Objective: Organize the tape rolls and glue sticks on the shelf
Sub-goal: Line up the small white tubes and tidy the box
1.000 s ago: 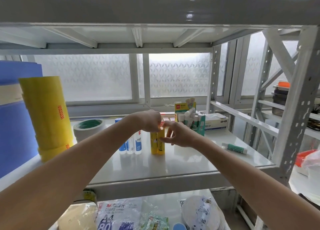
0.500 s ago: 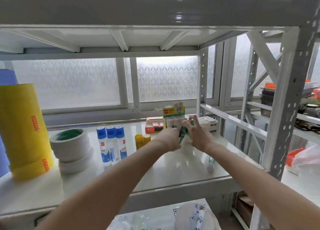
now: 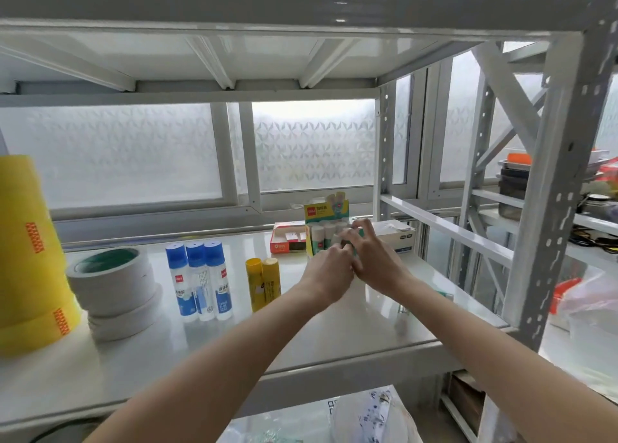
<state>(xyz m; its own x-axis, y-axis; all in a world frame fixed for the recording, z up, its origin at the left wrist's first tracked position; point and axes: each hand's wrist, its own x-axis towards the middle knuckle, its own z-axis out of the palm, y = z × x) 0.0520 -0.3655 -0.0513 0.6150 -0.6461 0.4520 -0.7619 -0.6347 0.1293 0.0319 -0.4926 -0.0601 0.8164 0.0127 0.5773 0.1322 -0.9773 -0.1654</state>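
Observation:
On the white shelf (image 3: 234,339), a display box of white-capped glue sticks (image 3: 322,232) stands at the back right. My left hand (image 3: 329,272) grips its front and my right hand (image 3: 374,258) grips its right side, fingers over the stick tops. Two yellow glue sticks (image 3: 264,284) stand upright left of my hands. Three blue-capped glue bottles (image 3: 200,282) stand in a row beside them. Further left is a stack of white tape rolls (image 3: 113,285), then a tall stack of yellow tape rolls (image 3: 30,258). A loose glue stick (image 3: 401,312) lies blurred near the shelf's right edge.
A red box (image 3: 287,240) and a white box (image 3: 398,233) sit at the back beside the display box. Grey shelf posts (image 3: 561,192) frame the right side. Bagged items (image 3: 368,416) lie on the shelf below. A neighbouring rack at right holds containers (image 3: 515,182).
Both hands left the two yellow glue sticks and moved right and back to the glue stick display box. The view has swung right and closer to the shelf.

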